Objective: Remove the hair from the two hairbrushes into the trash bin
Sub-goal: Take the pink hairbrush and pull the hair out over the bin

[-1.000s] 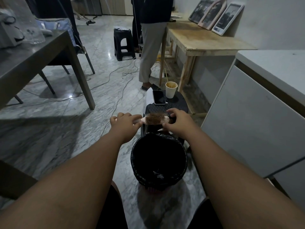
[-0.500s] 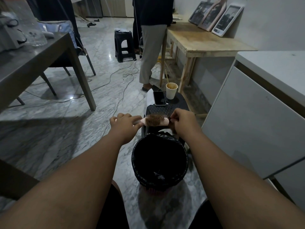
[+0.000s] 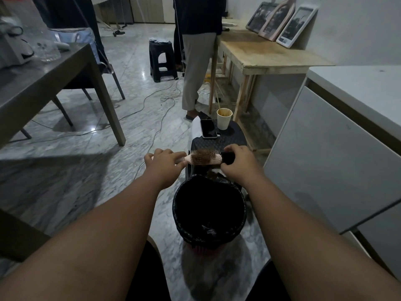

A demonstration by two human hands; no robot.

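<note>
Head view: left hand (image 3: 165,164) holds hairbrush (image 3: 205,158) handle; right hand (image 3: 238,162) seemingly pinches its tip.

Small delta: right hand (image 3: 238,164) has backed off to the right along the hairbrush (image 3: 205,160). A second ago its fingers lay over the right end of the bristles; now they arch just past the tip of the head, thumb at its lower right edge. The full mat of brown hair (image 3: 199,157) is exposed. A brownish clump now shows by the far rim of the trash bin (image 3: 176,205) (can't tell what it is).
</note>
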